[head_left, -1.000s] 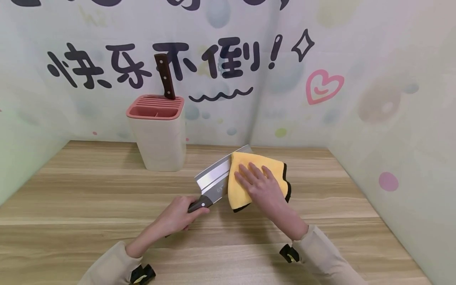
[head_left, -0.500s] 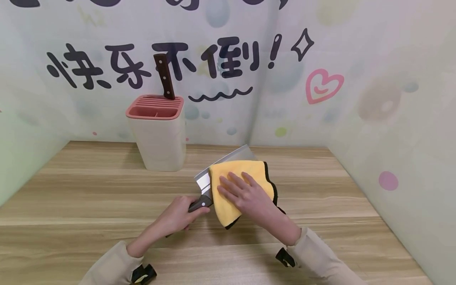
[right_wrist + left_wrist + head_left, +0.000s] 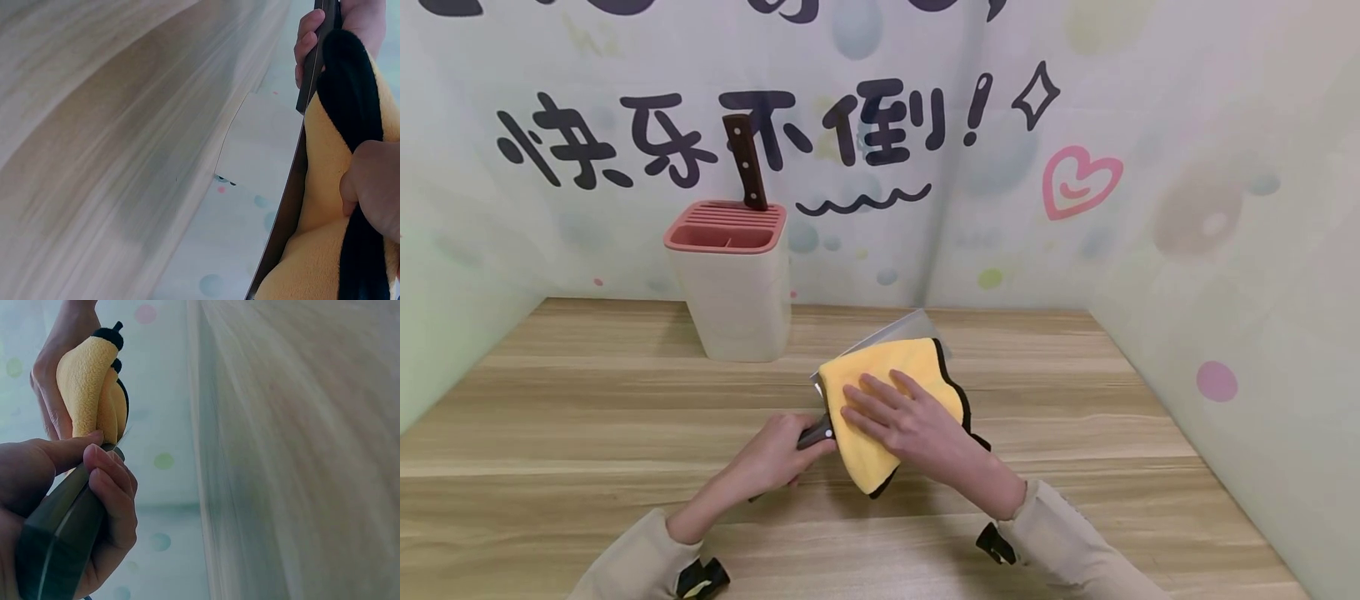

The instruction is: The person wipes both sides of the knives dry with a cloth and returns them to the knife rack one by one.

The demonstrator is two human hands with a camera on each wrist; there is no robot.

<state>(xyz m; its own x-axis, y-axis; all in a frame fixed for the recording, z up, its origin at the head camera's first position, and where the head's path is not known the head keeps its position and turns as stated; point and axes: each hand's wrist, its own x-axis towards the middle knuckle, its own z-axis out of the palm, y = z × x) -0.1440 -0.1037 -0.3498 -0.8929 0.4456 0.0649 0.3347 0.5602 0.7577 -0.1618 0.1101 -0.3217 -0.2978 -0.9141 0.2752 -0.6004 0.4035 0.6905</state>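
Note:
My left hand (image 3: 778, 457) grips the dark riveted handle of a cleaver (image 3: 916, 326), which is held above the table with its blade pointing away to the right. A folded yellow cloth (image 3: 868, 450) with black edging lies against the blade and covers most of it; only the upper edge and far end show. My right hand (image 3: 913, 429) spreads its fingers over the cloth, and in the right wrist view its thumb (image 3: 375, 187) pinches the cloth near the black edging. Seen from the left wrist, the cloth (image 3: 87, 381) is bunched just beyond the cleaver handle (image 3: 62, 537).
A white knife block (image 3: 733, 304) with a pink slotted top stands at the back left. One brown-handled knife (image 3: 745, 162) sticks up from it. Behind the wood-grain table (image 3: 587, 417) is a printed wall (image 3: 1000, 208), with more wall on both sides.
My right hand has slid the cloth left and toward me along the blade, from its far part to near the handle. The left hand and cleaver have hardly moved.

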